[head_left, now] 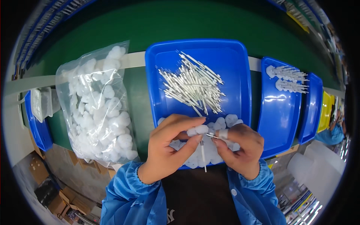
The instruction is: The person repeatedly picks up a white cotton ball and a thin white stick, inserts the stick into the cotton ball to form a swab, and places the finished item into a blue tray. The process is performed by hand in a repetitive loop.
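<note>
My left hand (pixel 163 146) pinches white, rounded, puffy pieces (pixel 197 130) between thumb and fingers. A thin white stick with a metal end (pixel 203 155) hangs below them; whether it is joined to one of them I cannot tell. At their right side, my right hand (pixel 243 148) grips another thin stick (pixel 213 136) by thumb and forefinger, its tip close to the pieces. White tape wraps a finger of that hand. Both hands are over the near part of a large blue tray (pixel 225 54), above loose white pieces (pixel 191 161). Farther back in it lies a pile of similar sticks (pixel 193 80).
A clear plastic bag of white pieces (pixel 99 108) lies left of the tray. To the right, a blue tray (pixel 277 116) holds rows of sticks with white heads (pixel 290 78). Beyond stand another blue tray (pixel 312 108), a yellow bin (pixel 327 108) and another person's blue sleeve (pixel 332 135).
</note>
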A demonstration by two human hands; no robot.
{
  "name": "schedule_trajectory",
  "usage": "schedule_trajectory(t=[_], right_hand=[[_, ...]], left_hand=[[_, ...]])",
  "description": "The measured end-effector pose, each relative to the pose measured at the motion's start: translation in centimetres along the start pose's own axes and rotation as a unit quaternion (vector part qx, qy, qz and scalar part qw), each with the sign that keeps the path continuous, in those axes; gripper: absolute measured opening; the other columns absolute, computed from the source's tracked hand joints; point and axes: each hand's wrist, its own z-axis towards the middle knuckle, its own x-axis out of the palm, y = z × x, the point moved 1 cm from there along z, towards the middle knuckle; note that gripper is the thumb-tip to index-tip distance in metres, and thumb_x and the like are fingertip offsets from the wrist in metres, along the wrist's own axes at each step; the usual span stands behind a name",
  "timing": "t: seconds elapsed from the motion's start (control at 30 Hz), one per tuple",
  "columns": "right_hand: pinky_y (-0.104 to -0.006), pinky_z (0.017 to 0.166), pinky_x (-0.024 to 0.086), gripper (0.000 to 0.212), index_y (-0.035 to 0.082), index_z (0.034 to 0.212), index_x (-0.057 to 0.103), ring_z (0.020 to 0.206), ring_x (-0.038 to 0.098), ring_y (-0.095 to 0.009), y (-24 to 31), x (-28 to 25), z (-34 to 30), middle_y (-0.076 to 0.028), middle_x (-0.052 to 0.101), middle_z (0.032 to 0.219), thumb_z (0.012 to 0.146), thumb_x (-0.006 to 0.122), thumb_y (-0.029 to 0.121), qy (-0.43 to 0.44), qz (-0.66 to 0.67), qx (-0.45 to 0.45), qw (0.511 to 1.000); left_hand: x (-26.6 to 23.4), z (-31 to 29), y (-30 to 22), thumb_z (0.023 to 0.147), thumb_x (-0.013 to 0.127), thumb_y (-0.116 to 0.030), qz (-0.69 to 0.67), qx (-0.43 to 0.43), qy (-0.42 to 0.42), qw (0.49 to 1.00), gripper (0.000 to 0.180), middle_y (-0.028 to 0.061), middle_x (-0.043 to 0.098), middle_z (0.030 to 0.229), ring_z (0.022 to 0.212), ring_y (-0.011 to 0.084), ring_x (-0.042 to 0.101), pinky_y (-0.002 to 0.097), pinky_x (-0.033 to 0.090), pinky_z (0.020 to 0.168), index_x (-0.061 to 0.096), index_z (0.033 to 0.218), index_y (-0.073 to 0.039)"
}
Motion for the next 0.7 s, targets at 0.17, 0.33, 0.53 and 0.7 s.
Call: schedule_trajectory(t=[0.17,0.33,0.53,0.7], right_hand=[[-0.0311,0.062,0.052,0.027,0.006,0.104,0.084,0.063,0.072,-0.019,-0.4,-0.5,-0.8,-0.004,0.077,0.077,0.080,0.096,0.005,0.008,-0.030,0.020,0.999],[-0.0302,0.055,0.049,0.026,0.007,0.103,0.083,0.056,0.067,-0.017,-0.2,-0.4,-0.3,-0.002,0.070,0.067,0.081,0.096,0.007,0.006,-0.052,0.017,0.998],[-0.0315,0.051,0.047,0.021,0.005,0.104,0.081,0.053,0.066,-0.019,0.1,0.7,0.2,-0.006,0.068,0.065,0.087,0.092,0.008,0.030,-0.007,0.074,0.997],[-0.0329,0.051,0.048,0.017,0.002,0.107,0.078,0.054,0.067,-0.021,-0.1,0.6,0.2,-0.010,0.070,0.069,0.093,0.086,0.009,0.088,0.039,0.106,0.990]], left_hand=[[0.3,0.1,0.2,0.095,0.079,0.009,0.024,0.005,-0.004,1.000,0.044,0.0111,0.070,0.122,0.108,0.0175,0.072,0.0278,0.064,0.085,0.076,0.137,-0.002],[0.3,0.1,-0.3,0.095,0.078,0.009,0.101,0.047,-0.005,0.994,0.043,0.0111,0.070,0.123,0.109,0.0163,0.069,0.0251,0.057,0.091,0.076,0.137,0.000],[-0.2,0.1,0.0,0.092,0.079,0.009,0.186,0.111,-0.016,0.976,0.043,0.0152,0.074,0.127,0.111,0.0237,0.072,0.0303,0.060,0.090,0.077,0.134,-0.001],[-0.8,0.1,0.3,0.093,0.076,0.010,0.166,0.071,0.003,0.984,0.040,0.0182,0.079,0.132,0.111,0.0241,0.076,0.0333,0.061,0.089,0.078,0.132,0.000]])
